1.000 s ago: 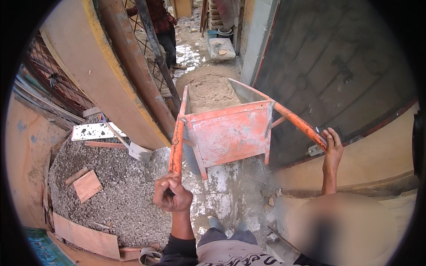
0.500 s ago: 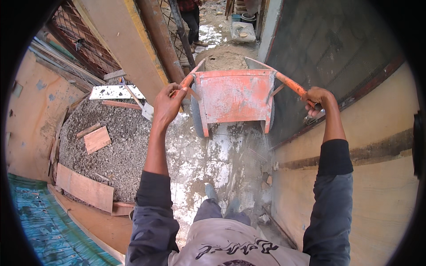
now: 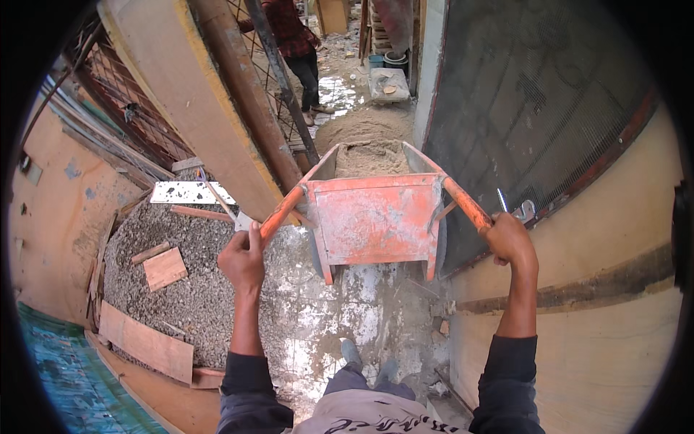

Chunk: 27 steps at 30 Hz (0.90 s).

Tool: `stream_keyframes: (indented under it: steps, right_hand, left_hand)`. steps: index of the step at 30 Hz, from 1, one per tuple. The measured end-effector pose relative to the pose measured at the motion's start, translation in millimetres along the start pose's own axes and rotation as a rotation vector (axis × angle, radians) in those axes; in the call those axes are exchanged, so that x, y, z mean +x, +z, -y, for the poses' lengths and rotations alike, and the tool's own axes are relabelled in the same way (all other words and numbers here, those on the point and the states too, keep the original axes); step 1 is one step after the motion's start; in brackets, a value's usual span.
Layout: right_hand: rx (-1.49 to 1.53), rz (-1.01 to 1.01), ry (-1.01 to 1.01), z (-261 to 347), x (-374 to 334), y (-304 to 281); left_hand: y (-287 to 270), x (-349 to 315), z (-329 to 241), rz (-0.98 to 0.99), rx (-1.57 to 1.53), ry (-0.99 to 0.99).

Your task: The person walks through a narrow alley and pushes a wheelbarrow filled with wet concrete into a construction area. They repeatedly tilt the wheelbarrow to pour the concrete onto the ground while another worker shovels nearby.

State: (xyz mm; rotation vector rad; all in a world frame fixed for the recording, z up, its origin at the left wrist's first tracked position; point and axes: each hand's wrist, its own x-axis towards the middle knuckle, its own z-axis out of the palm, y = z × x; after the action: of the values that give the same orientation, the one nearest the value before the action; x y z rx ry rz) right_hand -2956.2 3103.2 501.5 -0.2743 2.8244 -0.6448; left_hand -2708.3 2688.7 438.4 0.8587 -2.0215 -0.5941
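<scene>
An orange, scuffed wheelbarrow [image 3: 376, 220] stands right in front of me, with sand [image 3: 372, 158] showing in its tray. My left hand [image 3: 243, 260] is wrapped round the end of its left handle [image 3: 282, 210]. On the right handle [image 3: 466, 202], my right hand [image 3: 508, 239] is closed the same way. Both arms reach forward, and the wheelbarrow's two rear legs hang at or just above the floor; I cannot tell which. A metal door handle [image 3: 524, 210] sticks out just beyond my right hand.
Gravel [image 3: 202, 267] lies on the left with boards [image 3: 148, 333] and a shovel [image 3: 244, 220]. Tall planks [image 3: 238, 94] lean at the left of the passage; a dark door [image 3: 535, 101] lines the right. Beyond the sand pile [image 3: 361, 123] stands a person [image 3: 296, 50] in a checked shirt.
The wheelbarrow and both my hands have come lower in view, nearer to me. More of the sand in the tray shows. The person ahead is more in view.
</scene>
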Motion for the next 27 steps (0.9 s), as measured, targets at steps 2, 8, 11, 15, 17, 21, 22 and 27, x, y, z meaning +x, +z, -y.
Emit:
stream_keyframes:
  steps: [2, 8, 11, 15, 17, 21, 22, 27]
  right_hand:
    - [0.013, -0.253, -0.097, -1, -14, 15]
    - [0.382, -0.572, -0.013, 33, -29, 9]
    - [0.551, -0.599, -0.027, 16, -23, 16]
    - [0.743, -0.521, -0.080, 4, -27, 18]
    - [0.854, -0.450, -0.144, -2, -31, 15]
    - [1.004, -0.398, -0.372, -25, -37, 36]
    - [1.144, -0.454, -0.403, -25, -37, 45]
    - [1.404, -0.611, -0.380, -57, -39, 60]
  left_hand:
    - [-11, 1, -1, -0.004, -0.135, -0.015]
    - [-12, 9, 3, -0.001, -0.376, -0.038]
    - [-9, 5, 9, 0.012, -0.400, -0.065]
    - [-18, 3, 7, 0.120, -0.524, -0.133]
    - [-24, 3, 3, 0.206, -0.567, -0.134]
    - [-26, 4, 17, 0.215, -0.735, -0.128]
    - [-23, 8, 13, 0.196, -0.799, -0.170]
    - [-25, -36, 1, 0.136, -0.868, -0.258]
